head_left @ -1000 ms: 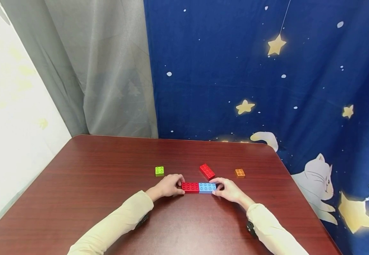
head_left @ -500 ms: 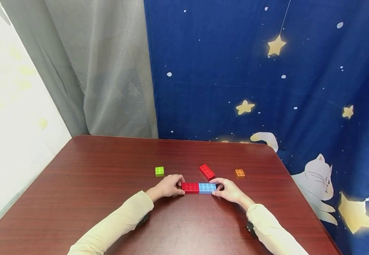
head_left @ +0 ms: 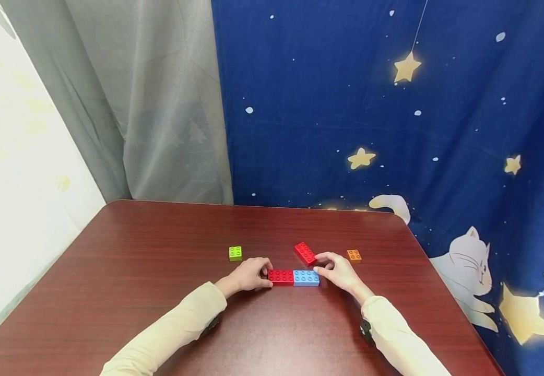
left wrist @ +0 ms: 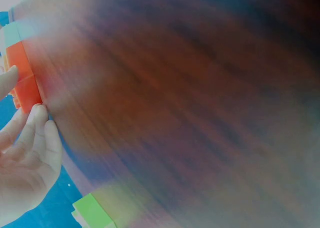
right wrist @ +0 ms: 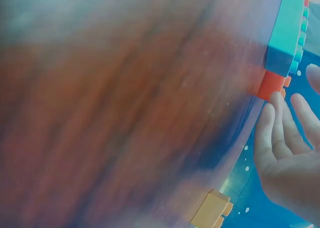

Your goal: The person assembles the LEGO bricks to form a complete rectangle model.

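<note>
A red toy building brick (head_left: pixel 281 277) and a light blue building brick (head_left: pixel 306 278) lie end to end in one row on the table. My left hand (head_left: pixel 251 273) holds the row's left end, thumb on the near side and fingers behind; in the left wrist view, the thumb and fingertips (left wrist: pixel 38 107) meet the red brick (left wrist: pixel 26 82). Just past the blue end hovers my right hand (head_left: pixel 340 270), its thumb and fingers apart with nothing between them. Its fingertips (right wrist: pixel 276 98) are right at a second red brick (head_left: pixel 305 254), which lies slanted behind the row.
A lime green square brick (head_left: pixel 235 253) lies beyond the left hand. An orange square brick (head_left: pixel 354 255) sits to the right, behind the right hand. The dark red wooden table (head_left: pixel 168 235) ends at a blue star-print curtain (head_left: pixel 300 130).
My right hand has let go of the blue brick and shifted slightly away from me, toward the slanted red brick. The left hand and all the bricks stay in place.
</note>
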Available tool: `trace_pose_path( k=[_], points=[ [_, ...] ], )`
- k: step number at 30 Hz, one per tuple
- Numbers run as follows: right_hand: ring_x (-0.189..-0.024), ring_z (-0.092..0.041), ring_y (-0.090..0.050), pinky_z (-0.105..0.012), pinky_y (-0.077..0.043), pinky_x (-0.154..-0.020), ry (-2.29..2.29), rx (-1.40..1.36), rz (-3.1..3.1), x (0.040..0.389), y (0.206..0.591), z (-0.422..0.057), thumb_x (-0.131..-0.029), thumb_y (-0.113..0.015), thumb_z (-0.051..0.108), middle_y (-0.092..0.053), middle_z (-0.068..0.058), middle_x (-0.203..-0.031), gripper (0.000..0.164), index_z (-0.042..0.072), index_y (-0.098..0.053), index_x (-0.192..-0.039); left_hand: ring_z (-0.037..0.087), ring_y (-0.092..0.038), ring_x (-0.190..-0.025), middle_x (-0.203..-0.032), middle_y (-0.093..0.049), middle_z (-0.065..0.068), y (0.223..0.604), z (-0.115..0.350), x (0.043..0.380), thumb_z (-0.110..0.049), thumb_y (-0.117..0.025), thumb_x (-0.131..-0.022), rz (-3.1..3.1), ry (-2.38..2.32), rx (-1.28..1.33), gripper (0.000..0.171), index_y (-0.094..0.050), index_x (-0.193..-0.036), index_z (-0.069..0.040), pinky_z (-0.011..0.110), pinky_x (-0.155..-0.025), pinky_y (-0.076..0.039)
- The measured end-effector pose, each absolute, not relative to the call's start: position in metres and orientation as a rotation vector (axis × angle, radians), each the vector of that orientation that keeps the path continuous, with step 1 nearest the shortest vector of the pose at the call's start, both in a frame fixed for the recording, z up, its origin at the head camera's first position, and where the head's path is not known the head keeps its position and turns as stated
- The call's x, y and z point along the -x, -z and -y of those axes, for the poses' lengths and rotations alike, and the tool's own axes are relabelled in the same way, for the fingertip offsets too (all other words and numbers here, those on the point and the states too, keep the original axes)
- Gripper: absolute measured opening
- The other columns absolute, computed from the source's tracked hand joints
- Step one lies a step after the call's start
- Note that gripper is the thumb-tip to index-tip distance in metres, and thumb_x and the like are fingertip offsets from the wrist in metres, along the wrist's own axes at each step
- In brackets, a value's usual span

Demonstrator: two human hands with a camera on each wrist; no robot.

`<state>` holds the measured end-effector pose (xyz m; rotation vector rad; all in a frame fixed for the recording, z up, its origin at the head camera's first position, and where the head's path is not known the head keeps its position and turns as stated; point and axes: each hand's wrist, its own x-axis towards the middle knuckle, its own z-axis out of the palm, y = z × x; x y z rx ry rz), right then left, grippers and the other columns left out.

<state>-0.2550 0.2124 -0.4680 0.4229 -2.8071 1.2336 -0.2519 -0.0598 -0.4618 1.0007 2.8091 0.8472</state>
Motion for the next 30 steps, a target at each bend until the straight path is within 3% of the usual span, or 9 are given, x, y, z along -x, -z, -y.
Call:
trace_pose_path(
  k=[15, 30],
  points=[
    [-0.063, -0.014, -0.051, -0.026, -0.044, -0.059, -1.165, -0.306, 2.838, 0.272, 0.471, -0.204, -0.071, -0.074, 0.015, -0.060, -0.006, -0.090, 0.037, 0.003, -0.061, -0.103, 0.015, -0.051, -0.068, -0.074, -0.054, 0.001, 0.462, 0.059, 0.253, -0.020, -0.074, -0.070, -2.808, -0.844, -1.005, 0.029, -0.056, -0.088, -0.006, 0.027, -0.061, -0.040],
    [-0.081, -0.018, -0.056, -0.037, -0.042, -0.074, -0.995, -0.343, 2.919, 0.277, 0.471, -0.198, -0.069, -0.075, 0.025, -0.062, -0.003, -0.090, 0.046, 0.005, -0.059, -0.106, 0.014, -0.050, -0.068, -0.074, -0.054, 0.001, 0.461, 0.060, 0.251, -0.020, -0.074, -0.070, -2.807, -0.855, -1.004, 0.029, -0.056, -0.088, -0.006, 0.028, -0.061, -0.040]
  ],
)
